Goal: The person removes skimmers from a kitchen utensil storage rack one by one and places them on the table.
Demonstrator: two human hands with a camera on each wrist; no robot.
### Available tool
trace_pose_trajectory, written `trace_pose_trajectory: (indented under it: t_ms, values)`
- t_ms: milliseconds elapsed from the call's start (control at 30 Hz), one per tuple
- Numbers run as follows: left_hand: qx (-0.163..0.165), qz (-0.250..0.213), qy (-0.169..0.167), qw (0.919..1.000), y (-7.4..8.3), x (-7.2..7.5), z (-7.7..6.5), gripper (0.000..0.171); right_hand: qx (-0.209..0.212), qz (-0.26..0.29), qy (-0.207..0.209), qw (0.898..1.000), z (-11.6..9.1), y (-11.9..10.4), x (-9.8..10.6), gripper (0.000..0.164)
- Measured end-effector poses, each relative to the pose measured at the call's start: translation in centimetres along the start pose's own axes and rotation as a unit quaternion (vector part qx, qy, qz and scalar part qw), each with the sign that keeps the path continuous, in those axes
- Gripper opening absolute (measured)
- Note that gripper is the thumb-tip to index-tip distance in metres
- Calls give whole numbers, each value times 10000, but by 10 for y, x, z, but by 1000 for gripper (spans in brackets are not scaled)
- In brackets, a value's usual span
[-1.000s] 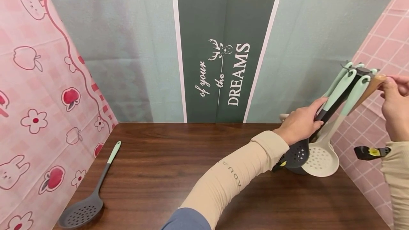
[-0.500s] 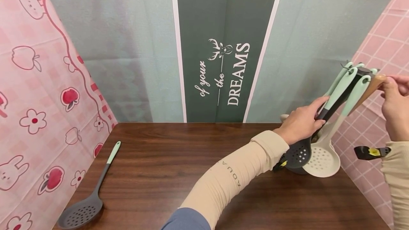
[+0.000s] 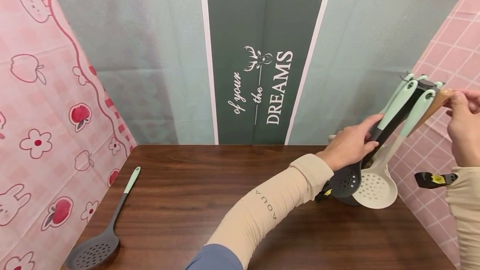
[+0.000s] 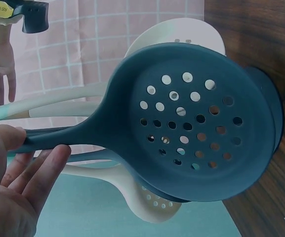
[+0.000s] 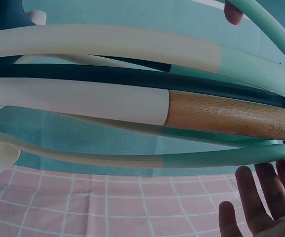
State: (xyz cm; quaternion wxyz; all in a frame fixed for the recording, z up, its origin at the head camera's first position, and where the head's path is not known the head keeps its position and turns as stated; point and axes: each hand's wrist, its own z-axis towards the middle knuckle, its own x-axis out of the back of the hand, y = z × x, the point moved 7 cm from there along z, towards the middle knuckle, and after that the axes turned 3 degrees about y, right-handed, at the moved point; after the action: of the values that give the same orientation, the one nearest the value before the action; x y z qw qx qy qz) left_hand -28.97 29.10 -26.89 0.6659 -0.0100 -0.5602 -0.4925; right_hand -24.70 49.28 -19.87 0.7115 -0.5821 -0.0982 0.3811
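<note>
At the right of the head view, kitchen utensils with mint handle ends hang around a rack (image 3: 426, 82). My left hand (image 3: 346, 147) pinches the neck of a dark skimmer (image 4: 191, 118) between thumb and fingers. The skimmer's round, holed bowl faces the left wrist camera, and its mint end sits up by the rack's top. My right hand (image 3: 465, 124) pinches the end of a utensil with a wooden handle (image 5: 221, 113), its thumb and forefinger at the tip. Beside the dark skimmer hangs a cream skimmer (image 3: 375, 191).
A dark slotted spoon (image 3: 93, 249) with a mint handle end lies at the left of the brown wooden table (image 3: 210, 186). Pink patterned cloth (image 3: 41, 141) stands on the left, pink tiled cloth (image 3: 431, 153) on the right. A grey-green cloth (image 3: 150, 53) hangs behind.
My left hand and the dark skimmer have shifted slightly left within the last half second. The right hand stays at the wooden handle's end.
</note>
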Motion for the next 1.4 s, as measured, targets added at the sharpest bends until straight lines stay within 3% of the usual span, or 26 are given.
trace_pose_trajectory:
  t_ms: [300, 467, 600, 800, 1100, 1400]
  values:
    - [-328, -196, 11, 9993, 3, 0, 1, 74, 279, -74, -134, 9995, 4, -1, 1, 18]
    - [-343, -239, 37, 9991, 3, 0, -1, 74, 352, -245, -197, 9989, 3, 0, 3, 20]
    - [-239, -140, 149, 9995, 1, 2, -2, 73, 377, -636, -205, 9971, 1, -2, 2, 18]
    - [-150, -127, 185, 9996, -1, 7, -4, 73, 615, -1576, -155, 9855, -2, -6, 2, 18]
    - [-555, -683, 118, 9960, -5, 18, -11, 72, 451, -1079, -140, 9930, 0, -4, 4, 18]
    - [-730, -867, 380, 9928, -20, 36, -20, 69, 438, -1342, -156, 9899, -2, -5, 3, 18]
